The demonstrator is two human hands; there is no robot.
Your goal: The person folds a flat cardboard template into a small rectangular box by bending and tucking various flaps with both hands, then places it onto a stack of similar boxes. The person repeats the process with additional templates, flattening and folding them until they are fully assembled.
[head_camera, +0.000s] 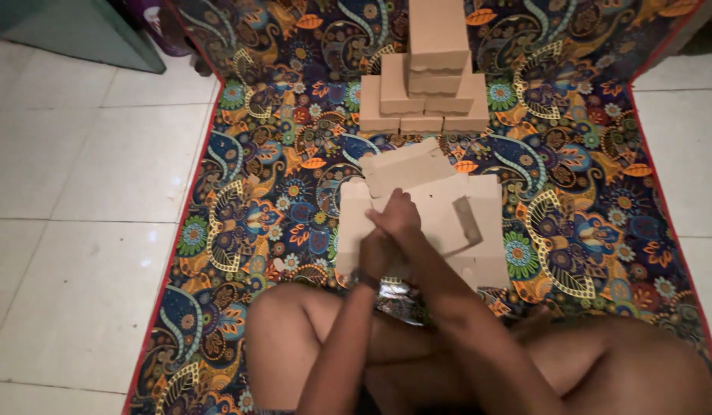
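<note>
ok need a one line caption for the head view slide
Seated cross-legged on a patterned mat, a person presses both hands onto flat cardboard pieces, with a stack of folded boxes beyond.

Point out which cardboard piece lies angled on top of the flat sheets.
The unfolded box blank just beyond the hands: it lies askew across the flat sheets, unlike the folded boxes stacked farther back.

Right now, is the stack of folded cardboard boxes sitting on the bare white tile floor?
No, the stack of folded boxes stands on the patterned mat, beyond the flat cardboard sheets where both hands work.
</note>
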